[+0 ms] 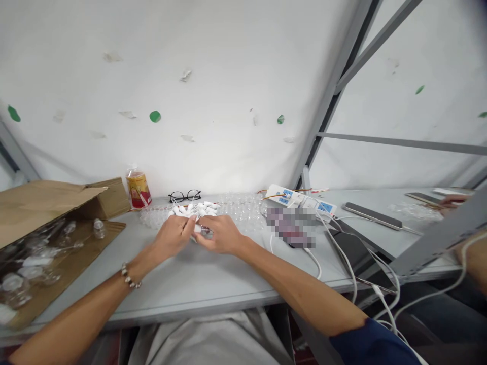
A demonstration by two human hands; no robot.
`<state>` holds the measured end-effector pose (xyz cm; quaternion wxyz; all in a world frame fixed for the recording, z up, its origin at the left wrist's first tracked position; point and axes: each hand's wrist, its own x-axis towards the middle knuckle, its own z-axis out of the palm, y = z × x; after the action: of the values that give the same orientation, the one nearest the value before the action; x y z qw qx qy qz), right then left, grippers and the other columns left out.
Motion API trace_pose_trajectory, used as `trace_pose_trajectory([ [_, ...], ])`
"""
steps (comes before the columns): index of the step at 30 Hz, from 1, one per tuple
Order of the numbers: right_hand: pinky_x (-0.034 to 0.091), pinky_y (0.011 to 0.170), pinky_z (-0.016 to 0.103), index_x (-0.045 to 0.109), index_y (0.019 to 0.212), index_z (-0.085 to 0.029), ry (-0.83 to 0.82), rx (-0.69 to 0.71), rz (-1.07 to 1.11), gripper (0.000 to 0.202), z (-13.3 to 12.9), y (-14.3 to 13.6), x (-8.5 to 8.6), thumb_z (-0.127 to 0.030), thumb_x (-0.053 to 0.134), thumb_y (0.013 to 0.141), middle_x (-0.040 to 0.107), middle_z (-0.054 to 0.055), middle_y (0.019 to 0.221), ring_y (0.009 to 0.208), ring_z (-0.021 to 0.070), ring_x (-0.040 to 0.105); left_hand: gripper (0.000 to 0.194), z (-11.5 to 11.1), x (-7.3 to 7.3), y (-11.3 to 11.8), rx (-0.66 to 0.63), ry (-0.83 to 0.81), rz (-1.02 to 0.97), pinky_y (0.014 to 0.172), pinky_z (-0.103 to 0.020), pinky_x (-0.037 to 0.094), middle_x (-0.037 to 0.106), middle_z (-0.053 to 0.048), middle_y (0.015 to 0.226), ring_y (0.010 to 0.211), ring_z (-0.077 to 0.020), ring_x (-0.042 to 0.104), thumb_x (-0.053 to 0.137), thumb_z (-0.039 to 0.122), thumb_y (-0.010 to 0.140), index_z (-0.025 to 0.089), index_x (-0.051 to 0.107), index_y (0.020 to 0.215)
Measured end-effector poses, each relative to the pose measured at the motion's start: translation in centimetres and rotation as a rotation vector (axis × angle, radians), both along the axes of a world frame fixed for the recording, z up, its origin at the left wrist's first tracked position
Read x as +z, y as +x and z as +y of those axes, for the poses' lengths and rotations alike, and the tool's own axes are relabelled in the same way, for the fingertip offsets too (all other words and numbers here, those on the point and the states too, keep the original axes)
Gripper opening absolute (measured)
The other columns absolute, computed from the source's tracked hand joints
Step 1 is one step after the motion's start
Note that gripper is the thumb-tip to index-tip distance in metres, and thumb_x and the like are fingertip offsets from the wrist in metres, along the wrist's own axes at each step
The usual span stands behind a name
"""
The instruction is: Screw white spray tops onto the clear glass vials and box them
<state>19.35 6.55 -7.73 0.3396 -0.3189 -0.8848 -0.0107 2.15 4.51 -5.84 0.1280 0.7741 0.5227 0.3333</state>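
Observation:
My right hand (222, 234) is closed round a small clear plastic bottle (206, 231), mostly hidden by its fingers. Against the bottle's left end, my left hand (174, 235), with a beaded bracelet on its wrist, pinches a white cap (197, 228). Whether cap and bottle are fastened together cannot be seen. Just behind both hands lies a pile of white nozzle tops (201, 207) with thin tubes. Several clear bottles (243, 209) lie massed along the back of the table.
An open cardboard box (110, 230) with clear bottles stands at the left. Glasses (184, 195) and a red-yellow container (139, 188) sit near the wall. Rightward are a power strip (300, 200), cables, a blurred-out phone-like object and a dark tablet (359, 256). Another person's hand (454, 200) shows far right.

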Motion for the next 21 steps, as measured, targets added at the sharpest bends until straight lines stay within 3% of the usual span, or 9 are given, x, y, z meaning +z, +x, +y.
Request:
trace_pose_trajectory([
  [3,0.021,0.054,0.025,0.063,0.080,-0.018,-0.049,0.002,-0.077,0.017,0.2,0.1,0.2,-0.034,0.059,0.085,0.065,0.001,0.067,0.056,0.0119,0.048,0.050,0.0,-0.3,0.2,0.020,0.001,0.055,0.049,-0.027,0.019,0.034,0.001,0.045,0.044,-0.0116,0.029,0.032,0.045,0.090,0.020,0.029,0.047],
  [8,0.022,0.054,0.024,0.060,0.075,-0.018,-0.016,0.130,-0.050,0.028,0.3,0.1,0.0,-0.039,0.051,0.091,0.062,0.001,0.063,0.055,0.0113,0.047,0.051,0.2,-0.6,-0.1,-0.106,-0.139,-0.119,0.047,-0.026,0.019,0.021,0.004,0.049,0.046,-0.0100,0.022,0.025,0.050,0.092,0.021,0.023,0.051],
  [16,0.026,0.054,0.025,0.059,0.077,-0.018,0.128,0.116,0.065,0.034,0.6,0.3,0.0,-0.044,0.045,0.093,0.059,0.001,0.060,0.052,0.0115,0.045,0.056,0.8,-0.2,-1.2,-0.343,-0.337,-0.355,0.044,-0.026,0.025,0.022,0.004,0.043,0.042,-0.0100,0.023,0.020,0.056,0.094,0.021,0.024,0.050],
  [18,0.028,0.054,0.024,0.057,0.075,-0.019,0.155,0.093,0.163,0.037,0.9,0.6,0.3,-0.047,0.042,0.094,0.056,0.000,0.058,0.052,0.0109,0.043,0.058,1.1,0.1,-1.6,-0.362,-0.319,-0.422,0.046,-0.026,0.031,0.028,0.003,0.042,0.042,-0.0102,0.029,0.022,0.059,0.093,0.021,0.024,0.050],
  [21,0.030,0.052,0.022,0.053,0.071,-0.019,0.173,0.057,0.314,0.039,1.2,0.9,0.9,-0.049,0.042,0.093,0.049,-0.002,0.054,0.050,0.0095,0.039,0.054,1.9,0.9,-2.9,-0.278,-0.212,-0.470,0.052,-0.026,0.040,0.046,0.002,0.051,0.049,-0.0119,0.044,0.038,0.064,0.087,0.019,0.045,0.059],
])
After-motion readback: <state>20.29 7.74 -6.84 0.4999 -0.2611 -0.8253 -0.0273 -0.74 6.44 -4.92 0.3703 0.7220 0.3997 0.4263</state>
